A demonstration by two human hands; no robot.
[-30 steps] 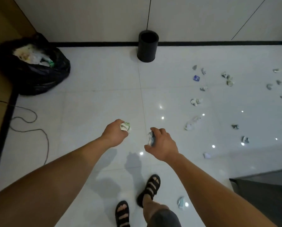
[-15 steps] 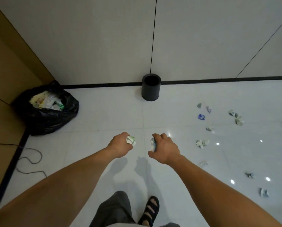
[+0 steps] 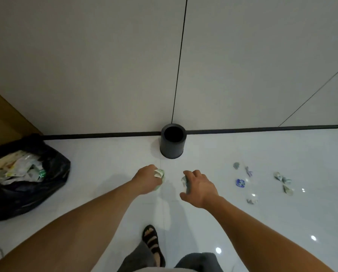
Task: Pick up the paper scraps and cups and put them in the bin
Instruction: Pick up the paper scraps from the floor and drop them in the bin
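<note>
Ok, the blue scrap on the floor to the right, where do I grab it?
Pinch the blue scrap across its crumpled bulge, straight down from above: it lies low, apart from other scraps. The left hand and right hand hold paper, so empty one first.

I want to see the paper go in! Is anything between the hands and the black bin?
Nothing visible is. The left hand and right hand each grip a paper scrap, and only bare floor lies between them and the bin. Loose scraps lie off to the right.
</note>
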